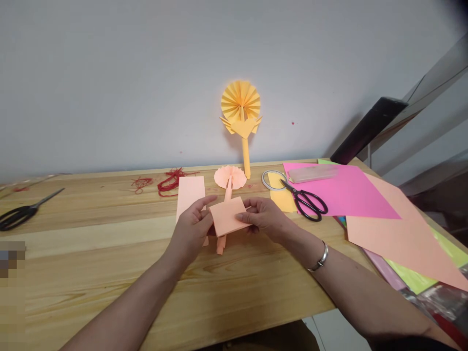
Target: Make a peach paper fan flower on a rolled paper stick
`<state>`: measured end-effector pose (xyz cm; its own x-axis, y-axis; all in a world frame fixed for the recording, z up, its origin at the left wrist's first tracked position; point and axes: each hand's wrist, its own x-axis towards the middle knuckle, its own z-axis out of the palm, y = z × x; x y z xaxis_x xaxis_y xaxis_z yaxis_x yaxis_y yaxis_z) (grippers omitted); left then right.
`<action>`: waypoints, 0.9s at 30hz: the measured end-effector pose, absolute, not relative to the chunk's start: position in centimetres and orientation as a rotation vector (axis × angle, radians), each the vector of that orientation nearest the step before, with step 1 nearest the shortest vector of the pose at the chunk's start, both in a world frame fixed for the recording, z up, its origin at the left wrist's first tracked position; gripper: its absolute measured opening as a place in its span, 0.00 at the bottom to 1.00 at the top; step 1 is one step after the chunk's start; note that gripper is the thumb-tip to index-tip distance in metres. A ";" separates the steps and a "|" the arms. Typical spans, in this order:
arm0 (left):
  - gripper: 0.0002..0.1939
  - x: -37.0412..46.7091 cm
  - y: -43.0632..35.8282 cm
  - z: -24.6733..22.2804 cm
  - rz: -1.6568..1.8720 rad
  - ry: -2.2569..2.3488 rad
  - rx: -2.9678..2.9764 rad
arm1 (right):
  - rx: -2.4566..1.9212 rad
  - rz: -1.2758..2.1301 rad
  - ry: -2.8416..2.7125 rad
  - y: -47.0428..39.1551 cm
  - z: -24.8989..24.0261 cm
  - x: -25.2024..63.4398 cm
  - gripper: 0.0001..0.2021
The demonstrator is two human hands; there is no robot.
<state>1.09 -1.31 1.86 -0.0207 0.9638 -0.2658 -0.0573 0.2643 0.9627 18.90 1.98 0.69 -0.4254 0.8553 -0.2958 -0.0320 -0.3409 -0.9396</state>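
Observation:
Between my two hands is a folded piece of peach paper, held above the table. My left hand grips its left edge, with the fingers partly behind it. On the right side, my right hand pinches it with the thumb on top. Beneath it lies a peach paper fan with a pleated round head and a rolled handle, its middle hidden by the folded paper. A flat peach paper strip lies by my left hand, partly covered. Against the wall leans a finished-looking yellow paper fan with a heart on its handle.
Black-handled scissors and a tape roll rest over yellow paper at right. Pink sheets and peach sheets cover the right side. Red thread lies behind; other scissors lie far left. A black cylinder leans back right.

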 end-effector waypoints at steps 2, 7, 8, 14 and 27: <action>0.25 1.2 -1.3 2.0 1.002 1.217 0.895 | -1.154 1.777 -1.251 2.0 0.9 18.8 0.14; 0.15 1.2 -1.3 2.0 1.015 1.149 0.771 | -1.266 1.638 -1.234 2.1 1.6 18.8 0.11; 0.15 1.1 -1.3 1.9 1.016 1.151 0.761 | -1.275 1.623 -1.238 2.1 1.6 18.8 0.11; 0.12 1.0 -1.1 1.7 0.885 1.173 0.763 | -1.247 1.601 -1.302 2.1 1.0 18.9 0.12; 0.11 1.1 -1.1 1.8 0.936 1.235 0.846 | -1.161 1.694 -1.356 2.1 1.2 19.0 0.14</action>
<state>1.13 -1.07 1.75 0.0802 0.9201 -0.3833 -0.1199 0.3907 0.9127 19.01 2.08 1.24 -0.3816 0.8953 -0.2299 0.0284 -0.2372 -0.9710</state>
